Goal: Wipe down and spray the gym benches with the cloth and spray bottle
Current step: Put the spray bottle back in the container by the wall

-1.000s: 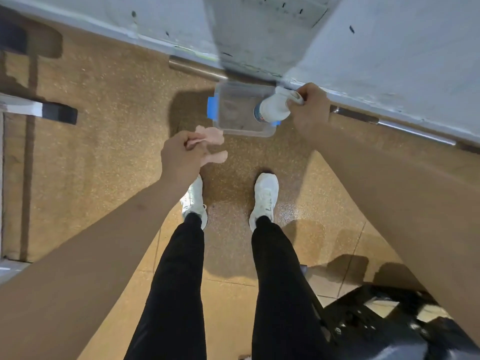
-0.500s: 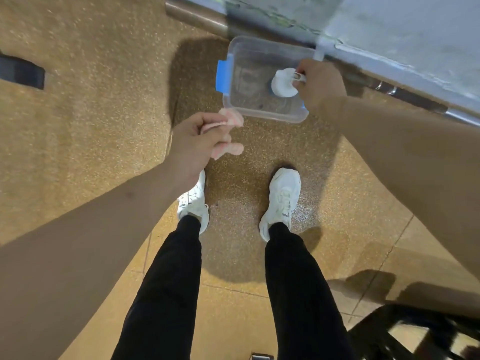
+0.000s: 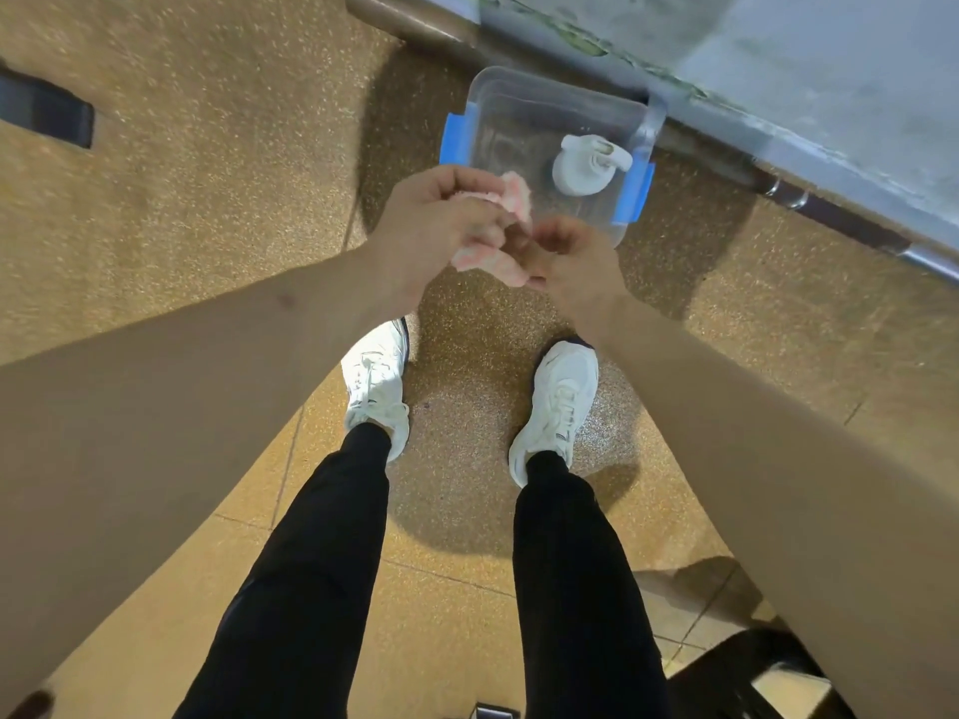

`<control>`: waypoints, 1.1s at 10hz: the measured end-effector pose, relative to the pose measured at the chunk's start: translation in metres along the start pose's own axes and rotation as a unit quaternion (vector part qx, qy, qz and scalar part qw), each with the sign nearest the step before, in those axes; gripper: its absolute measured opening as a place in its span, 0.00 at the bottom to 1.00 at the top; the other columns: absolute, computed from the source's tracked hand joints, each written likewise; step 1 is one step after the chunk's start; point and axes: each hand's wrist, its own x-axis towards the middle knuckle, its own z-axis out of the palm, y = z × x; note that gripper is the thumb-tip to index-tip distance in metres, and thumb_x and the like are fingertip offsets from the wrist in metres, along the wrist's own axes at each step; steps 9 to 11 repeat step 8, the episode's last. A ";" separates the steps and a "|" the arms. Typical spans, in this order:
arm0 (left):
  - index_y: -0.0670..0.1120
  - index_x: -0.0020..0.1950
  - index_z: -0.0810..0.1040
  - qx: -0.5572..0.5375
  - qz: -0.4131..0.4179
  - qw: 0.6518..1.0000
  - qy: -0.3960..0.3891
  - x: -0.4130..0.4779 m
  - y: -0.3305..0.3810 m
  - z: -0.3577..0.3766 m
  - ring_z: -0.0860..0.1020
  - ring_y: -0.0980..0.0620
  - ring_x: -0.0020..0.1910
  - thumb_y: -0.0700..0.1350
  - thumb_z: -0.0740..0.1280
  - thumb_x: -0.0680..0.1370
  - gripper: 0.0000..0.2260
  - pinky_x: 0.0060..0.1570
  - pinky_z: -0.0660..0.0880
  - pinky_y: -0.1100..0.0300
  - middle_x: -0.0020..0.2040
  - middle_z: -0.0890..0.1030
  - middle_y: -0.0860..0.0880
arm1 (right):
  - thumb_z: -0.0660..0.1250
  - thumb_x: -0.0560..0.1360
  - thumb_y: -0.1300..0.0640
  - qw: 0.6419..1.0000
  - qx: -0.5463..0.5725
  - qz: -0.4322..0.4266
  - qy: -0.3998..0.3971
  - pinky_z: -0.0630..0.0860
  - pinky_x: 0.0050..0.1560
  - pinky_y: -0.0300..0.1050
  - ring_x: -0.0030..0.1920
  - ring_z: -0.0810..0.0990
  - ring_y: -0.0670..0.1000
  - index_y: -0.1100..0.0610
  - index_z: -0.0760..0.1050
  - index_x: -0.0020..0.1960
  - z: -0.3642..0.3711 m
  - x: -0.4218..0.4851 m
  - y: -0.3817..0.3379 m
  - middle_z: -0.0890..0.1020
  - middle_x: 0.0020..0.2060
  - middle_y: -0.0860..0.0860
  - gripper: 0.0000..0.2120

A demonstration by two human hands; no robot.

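Just above the speckled floor [image 3: 207, 210], in front of the person's white shoes [image 3: 558, 402], both hands meet on the cloth [image 3: 516, 194] – a small pink rag, bunched and limp. The left hand [image 3: 430, 225] has its fingers curled round the bulk of it, folds spilling out above and below the fist. The right hand [image 3: 571, 262] curls in at the lower end and seems to pinch a loose edge, though the fingertips are partly hidden.

The spray bottle [image 3: 581, 168] stands upright in a clear plastic container [image 3: 550, 83] with blue clips, set on the floor against the foot of the wall, just beyond the hands; neither hand touches it.

The cloth should weigh next to nothing and has no stiffness, so it will sag wherever it is not held – best gathered into a flat pad in the palm for wiping. The bottle looks like rigid, smooth plastic, heavier if full; the neck below the white trigger head is the sure place to grasp it, index finger free for the trigger
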 end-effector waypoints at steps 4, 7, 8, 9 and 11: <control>0.55 0.44 0.81 0.213 0.106 0.962 0.134 0.107 0.021 -0.003 0.80 0.59 0.45 0.47 0.77 0.74 0.06 0.51 0.81 0.62 0.43 0.82 0.59 | 0.68 0.74 0.62 0.963 -0.055 0.025 0.264 0.84 0.46 0.56 0.41 0.86 0.54 0.48 0.76 0.36 -0.011 0.068 -0.003 0.84 0.37 0.50 0.11; 0.48 0.70 0.79 0.218 -0.024 0.970 0.104 0.125 -0.016 -0.008 0.81 0.48 0.56 0.44 0.68 0.82 0.15 0.59 0.79 0.55 0.63 0.82 0.46 | 0.72 0.76 0.62 0.980 -0.014 0.170 0.107 0.81 0.36 0.41 0.37 0.80 0.50 0.57 0.81 0.57 -0.015 0.076 0.017 0.81 0.45 0.52 0.10; 0.45 0.67 0.80 0.220 -0.061 0.970 0.083 0.094 -0.033 -0.013 0.80 0.49 0.48 0.41 0.68 0.82 0.14 0.55 0.81 0.52 0.58 0.83 0.44 | 0.72 0.76 0.65 0.979 0.030 0.176 0.098 0.76 0.32 0.39 0.34 0.77 0.51 0.60 0.78 0.57 -0.019 0.052 0.025 0.80 0.41 0.56 0.10; 0.45 0.67 0.80 0.220 -0.061 0.970 0.083 0.094 -0.033 -0.013 0.80 0.49 0.48 0.41 0.68 0.82 0.14 0.55 0.81 0.52 0.58 0.83 0.44 | 0.72 0.76 0.65 0.979 0.030 0.176 0.098 0.76 0.32 0.39 0.34 0.77 0.51 0.60 0.78 0.57 -0.019 0.052 0.025 0.80 0.41 0.56 0.10; 0.45 0.67 0.80 0.220 -0.061 0.970 0.083 0.094 -0.033 -0.013 0.80 0.49 0.48 0.41 0.68 0.82 0.14 0.55 0.81 0.52 0.58 0.83 0.44 | 0.72 0.76 0.65 0.979 0.030 0.176 0.098 0.76 0.32 0.39 0.34 0.77 0.51 0.60 0.78 0.57 -0.019 0.052 0.025 0.80 0.41 0.56 0.10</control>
